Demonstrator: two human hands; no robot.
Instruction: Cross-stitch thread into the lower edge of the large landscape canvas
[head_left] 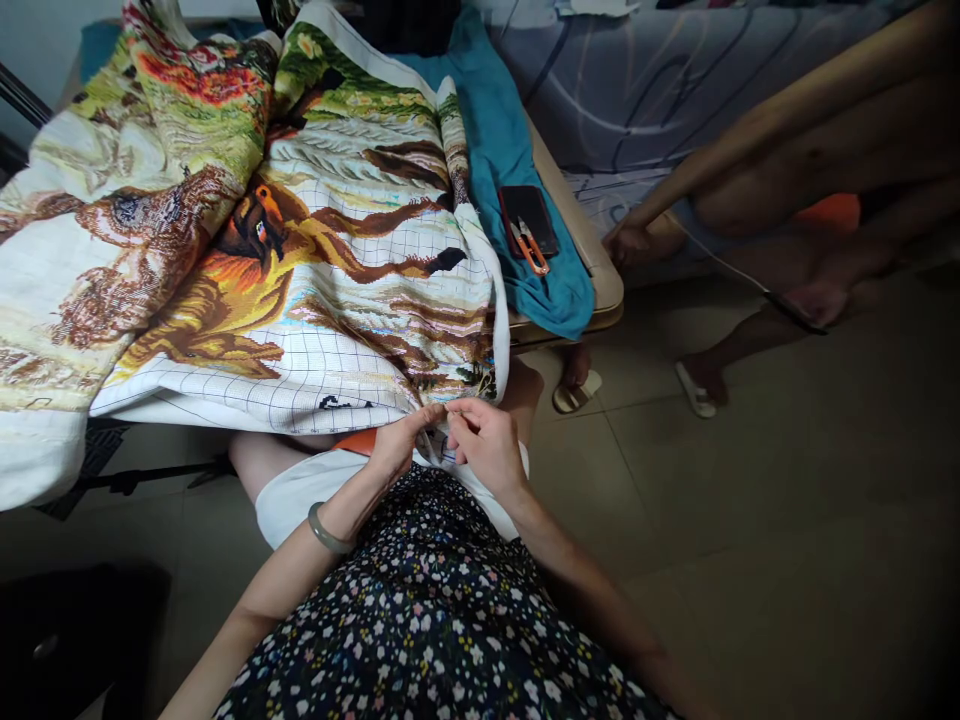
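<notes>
A large cross-stitch cloth [337, 352], white with a printed grid and partly stitched horses, drapes over the surface in front of me and down to my lap. At its near edge, my left hand [405, 437] is closed, thumb and fingers pinching the cloth. My right hand [487, 440] is right beside it, thumb and forefinger pressed together near the left thumb. Whatever sits in that pinch is too small to make out. Below both hands, part of the cloth's white edge hangs over my lap.
On a teal cloth [487, 130] to the right lie a dark phone [534, 215] and orange thread snips [529, 248]. Another person sits at the right, a hand [628, 243] near the table corner [606, 300]. A sandal [577, 394] is on the tiled floor.
</notes>
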